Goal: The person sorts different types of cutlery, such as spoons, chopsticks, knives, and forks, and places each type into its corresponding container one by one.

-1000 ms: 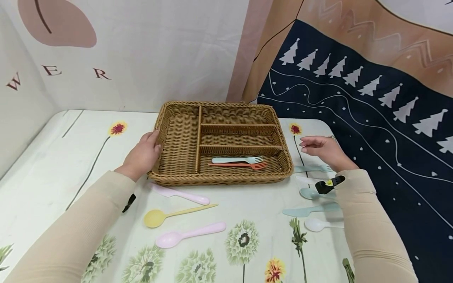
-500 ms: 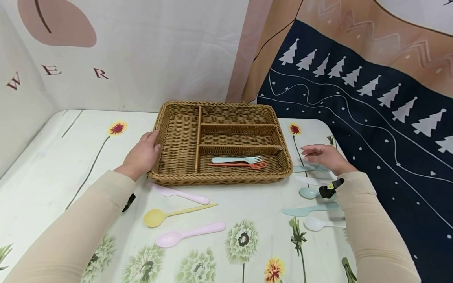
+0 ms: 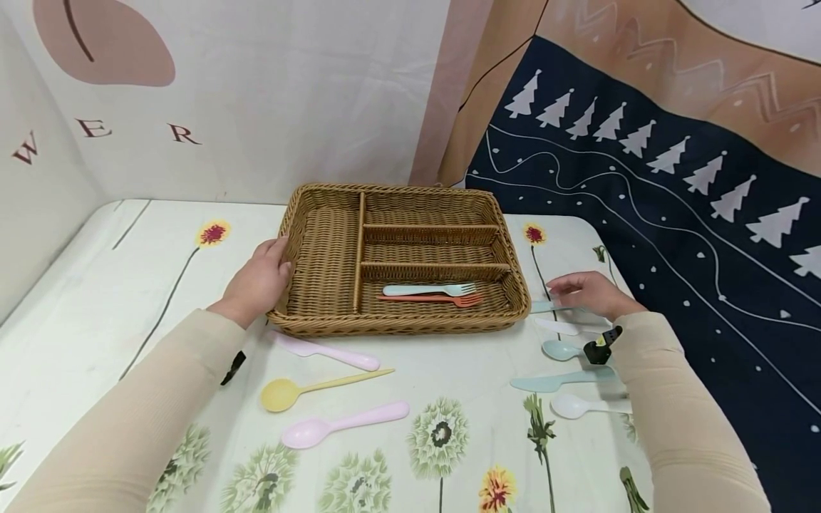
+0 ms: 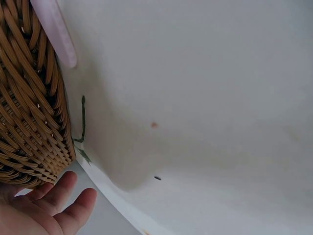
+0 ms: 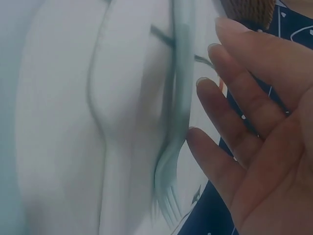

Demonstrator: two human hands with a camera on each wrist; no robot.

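Note:
My left hand (image 3: 258, 281) rests against the outer left side of a brown wicker cutlery tray (image 3: 323, 328). In the left wrist view, loosely spread fingers (image 4: 78, 210) show beside the woven wall; the thumb is not visible there. My right hand (image 3: 593, 293) is over a light blue fork (image 3: 541, 306) to the right of the tray, covering its tined end in the head view. The right wrist view has the relaxed fingers (image 5: 222, 103) beside this fork's handle, pinching nothing. A light blue fork (image 3: 417, 290) and an orange fork (image 3: 430, 298) lie in the tray's front right compartment.
Right of centre lie a white knife (image 3: 554, 327), a light blue spoon (image 3: 559, 350), a light blue knife (image 3: 545, 385) and a white spoon (image 3: 571, 406). In front of the tray are a pink knife (image 3: 340, 354), a yellow spoon (image 3: 280, 395) and a pink spoon (image 3: 308, 433).
My right hand has lowered toward the light blue fork on the table, its fingertips now close to the handle. My left hand and the tray look unmoved.

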